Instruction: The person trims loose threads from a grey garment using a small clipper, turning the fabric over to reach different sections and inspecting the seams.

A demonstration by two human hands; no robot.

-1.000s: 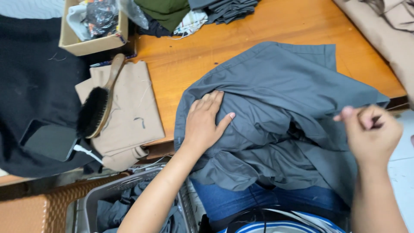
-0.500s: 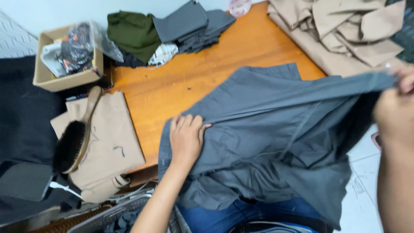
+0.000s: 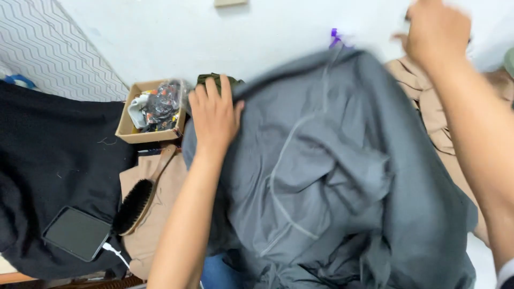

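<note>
A grey garment (image 3: 332,176) fills the centre and lower right of the frame. The left hand (image 3: 214,115) lies flat and open on its upper left edge. The right hand (image 3: 436,32), upper right, is blurred; its grip cannot be told. A brush (image 3: 140,195) lies lower left.

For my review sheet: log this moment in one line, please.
left hand: flat on grey garment | right hand: raised at its top edge, grip blurred | nearby: brush, phone, cardboard box

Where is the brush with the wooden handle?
In the head view, the brush lies at lower left on a tan cloth, between the phone and the left hand's forearm.
</note>
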